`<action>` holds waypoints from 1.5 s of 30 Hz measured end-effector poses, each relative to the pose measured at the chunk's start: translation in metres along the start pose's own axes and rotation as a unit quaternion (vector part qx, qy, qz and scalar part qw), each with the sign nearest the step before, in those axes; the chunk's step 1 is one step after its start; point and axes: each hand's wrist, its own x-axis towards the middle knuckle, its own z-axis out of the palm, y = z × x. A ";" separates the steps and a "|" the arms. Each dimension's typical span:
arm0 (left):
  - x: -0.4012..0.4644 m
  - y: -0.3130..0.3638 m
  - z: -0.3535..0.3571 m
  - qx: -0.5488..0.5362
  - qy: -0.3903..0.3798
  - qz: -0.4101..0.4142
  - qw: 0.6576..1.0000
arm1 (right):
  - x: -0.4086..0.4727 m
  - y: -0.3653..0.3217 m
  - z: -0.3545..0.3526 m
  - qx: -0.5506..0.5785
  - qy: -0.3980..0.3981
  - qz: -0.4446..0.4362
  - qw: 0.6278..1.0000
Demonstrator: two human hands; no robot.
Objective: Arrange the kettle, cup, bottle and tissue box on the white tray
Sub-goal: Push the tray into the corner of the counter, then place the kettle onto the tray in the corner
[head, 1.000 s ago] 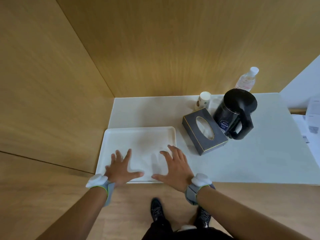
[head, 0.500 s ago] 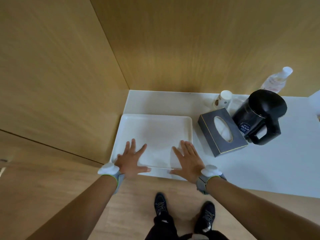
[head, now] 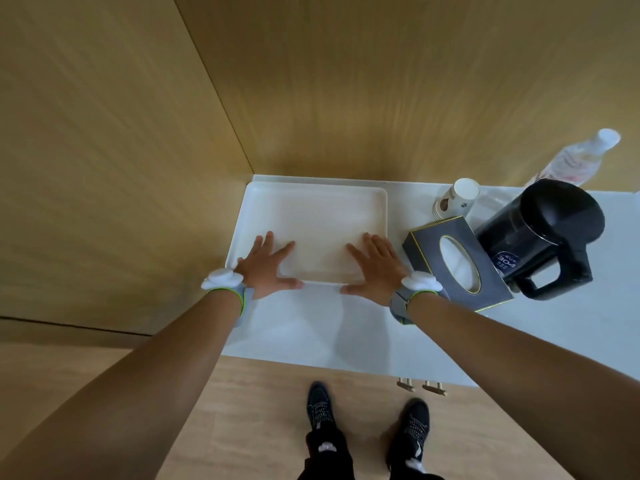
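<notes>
The white tray [head: 313,199] lies in the back left corner of the white table, with nothing on it but my hands. My left hand [head: 265,268] lies flat on its near left edge, fingers spread. My right hand [head: 375,270] lies flat on its near right edge, fingers spread too. To the right of the tray stands a dark grey tissue box [head: 457,263] with an oval opening. Behind it is a paper cup [head: 457,199]. The black kettle [head: 547,233] stands right of the box, handle toward me. A clear bottle [head: 578,161] with a white cap is behind the kettle.
Wooden wall panels close off the table [head: 346,334] at the back and on the left. The table's front edge runs just above my black shoes [head: 320,407] on the wooden floor. Two small wooden knobs [head: 420,386] stick out under the front edge.
The tray has slid away from me, from the table's front edge into the back left corner, with both flat hands staying on its near edge. The other objects have kept their places.
</notes>
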 end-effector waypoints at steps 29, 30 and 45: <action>0.014 0.156 -0.035 -0.176 0.159 0.155 0.959 | -0.090 0.020 -0.057 0.314 0.367 0.100 0.870; 0.013 0.174 -0.035 -0.184 0.158 0.177 0.954 | -0.102 0.025 -0.062 0.319 0.403 0.106 0.851; 0.022 0.321 0.003 -0.037 0.091 0.170 0.981 | -0.189 0.143 -0.060 0.519 0.465 0.369 0.616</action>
